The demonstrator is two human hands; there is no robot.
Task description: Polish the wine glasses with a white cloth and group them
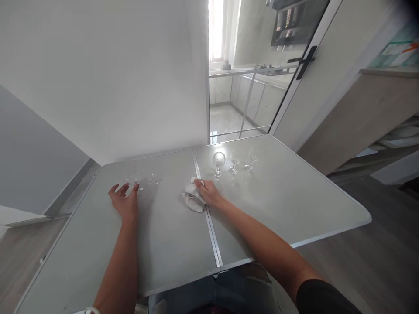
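Observation:
A crumpled white cloth (194,197) is pinched in my right hand (211,192), close to the seam in the tabletop. My left hand (125,198) reaches up the left side, fingers spread and curved. Just beyond its fingertips are clear glasses (153,176), faint against the pale surface; I cannot tell whether the fingertips touch one. Three stemmed glasses stand in a row right of the seam: one with a round bowl (219,159), a middle one (233,163) and a right one (251,160).
The light grey folding table (268,196) has a metal-edged seam (212,235) across it. Its far edge meets a white wall (131,78). A glass door (252,96) with a black handle (307,62) stands behind the right half. Wooden shelving (366,104) is at the right.

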